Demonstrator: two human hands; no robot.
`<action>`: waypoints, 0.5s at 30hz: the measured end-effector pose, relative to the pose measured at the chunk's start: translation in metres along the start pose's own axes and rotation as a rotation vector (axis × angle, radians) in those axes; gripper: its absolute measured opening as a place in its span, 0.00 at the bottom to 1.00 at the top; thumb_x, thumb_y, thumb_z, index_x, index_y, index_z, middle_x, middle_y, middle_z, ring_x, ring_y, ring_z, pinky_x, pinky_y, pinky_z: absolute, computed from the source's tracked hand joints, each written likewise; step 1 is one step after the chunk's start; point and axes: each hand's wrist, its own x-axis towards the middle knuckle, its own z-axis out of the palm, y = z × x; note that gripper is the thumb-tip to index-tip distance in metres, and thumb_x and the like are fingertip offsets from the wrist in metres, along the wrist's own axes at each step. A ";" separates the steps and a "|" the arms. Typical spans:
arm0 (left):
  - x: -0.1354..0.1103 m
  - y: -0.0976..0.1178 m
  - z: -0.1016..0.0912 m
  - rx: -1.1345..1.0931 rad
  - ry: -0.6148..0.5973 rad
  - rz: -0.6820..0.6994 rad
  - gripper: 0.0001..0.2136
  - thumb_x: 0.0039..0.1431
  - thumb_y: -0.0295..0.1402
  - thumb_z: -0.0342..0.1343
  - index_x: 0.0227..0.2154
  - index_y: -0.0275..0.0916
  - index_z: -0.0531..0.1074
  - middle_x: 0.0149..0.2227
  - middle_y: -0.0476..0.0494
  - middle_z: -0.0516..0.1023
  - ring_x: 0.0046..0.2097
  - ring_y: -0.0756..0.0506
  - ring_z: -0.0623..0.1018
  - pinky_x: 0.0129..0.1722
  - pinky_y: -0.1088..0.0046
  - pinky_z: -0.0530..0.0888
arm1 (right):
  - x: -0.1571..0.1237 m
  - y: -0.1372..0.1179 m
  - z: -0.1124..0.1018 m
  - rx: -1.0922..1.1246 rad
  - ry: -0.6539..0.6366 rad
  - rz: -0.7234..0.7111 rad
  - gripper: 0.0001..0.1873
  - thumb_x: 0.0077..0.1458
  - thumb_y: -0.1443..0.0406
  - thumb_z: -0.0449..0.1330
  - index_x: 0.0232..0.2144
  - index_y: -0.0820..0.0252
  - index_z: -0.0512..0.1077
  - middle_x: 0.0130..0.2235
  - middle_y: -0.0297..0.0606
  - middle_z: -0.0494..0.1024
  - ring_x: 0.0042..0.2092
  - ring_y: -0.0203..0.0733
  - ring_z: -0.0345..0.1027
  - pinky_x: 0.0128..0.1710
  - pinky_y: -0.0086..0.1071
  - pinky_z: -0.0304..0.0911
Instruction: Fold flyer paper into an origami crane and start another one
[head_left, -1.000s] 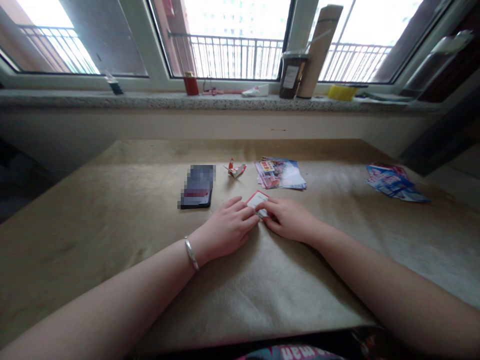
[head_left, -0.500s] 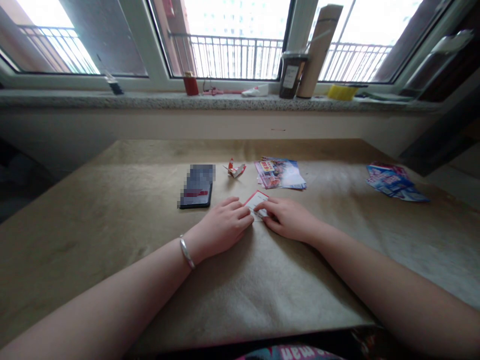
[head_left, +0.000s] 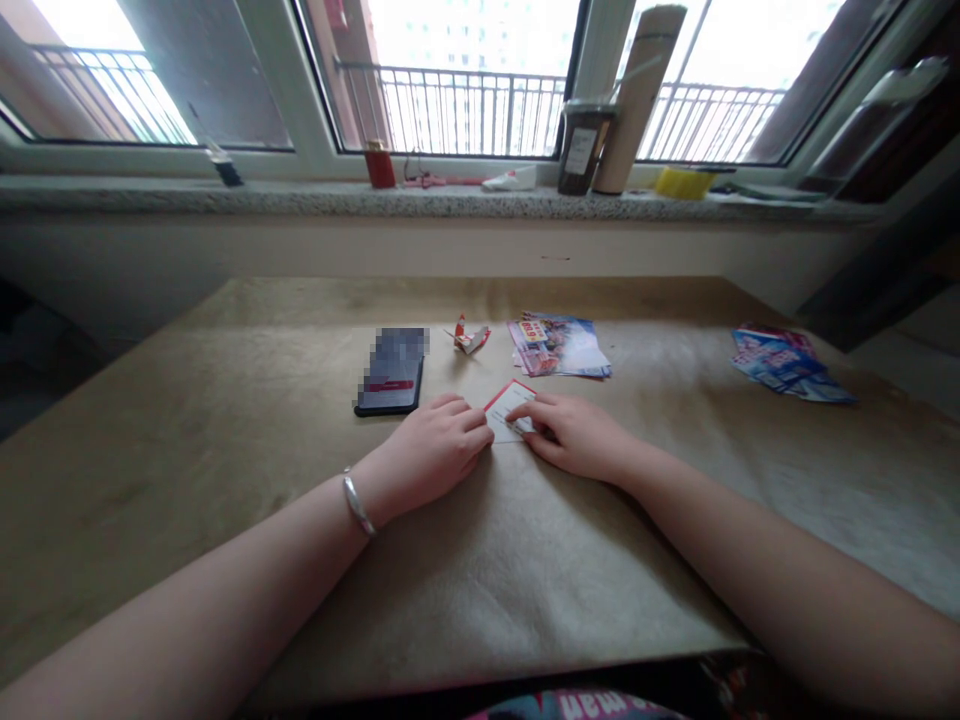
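A small white paper with a red edge (head_left: 507, 410) lies on the brown paper-covered table (head_left: 225, 450) in front of me. My left hand (head_left: 435, 450), a silver bangle on its wrist, rests with curled fingers against the paper's left edge. My right hand (head_left: 574, 435) presses its fingertips flat on the paper's right part. Both hands hold the paper down on the table. A small folded red-and-white paper figure (head_left: 469, 337) stands just beyond.
A dark phone (head_left: 391, 375) lies left of the hands. A stack of colourful leaflets (head_left: 559, 347) sits behind them, another leaflet pile (head_left: 784, 363) at the far right. The windowsill (head_left: 300, 200) carries a red can (head_left: 380, 165), a dark jar (head_left: 579, 150), a cardboard tube (head_left: 637, 95).
My left hand has slid a little to the left along the paper, uncovering more of it. My right hand has stayed on the paper.
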 end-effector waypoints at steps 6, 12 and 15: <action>-0.005 0.002 -0.011 0.050 -0.055 -0.029 0.05 0.58 0.26 0.52 0.29 0.37 0.72 0.32 0.46 0.74 0.36 0.45 0.72 0.41 0.66 0.68 | 0.000 0.001 -0.002 0.028 -0.010 -0.006 0.16 0.54 0.67 0.55 0.45 0.56 0.71 0.37 0.38 0.73 0.34 0.37 0.65 0.36 0.29 0.56; -0.006 -0.001 -0.016 0.029 -0.087 -0.084 0.08 0.59 0.28 0.51 0.27 0.38 0.74 0.29 0.46 0.74 0.34 0.46 0.73 0.41 0.66 0.68 | 0.000 0.000 -0.002 0.023 -0.007 0.005 0.16 0.54 0.67 0.55 0.46 0.56 0.71 0.37 0.38 0.73 0.34 0.37 0.65 0.36 0.29 0.56; -0.007 -0.004 -0.018 0.035 -0.111 -0.113 0.09 0.59 0.28 0.51 0.28 0.39 0.75 0.29 0.47 0.74 0.33 0.46 0.73 0.39 0.67 0.69 | 0.000 0.001 -0.002 0.019 -0.004 -0.004 0.16 0.54 0.66 0.54 0.46 0.55 0.71 0.37 0.38 0.73 0.34 0.37 0.65 0.36 0.30 0.56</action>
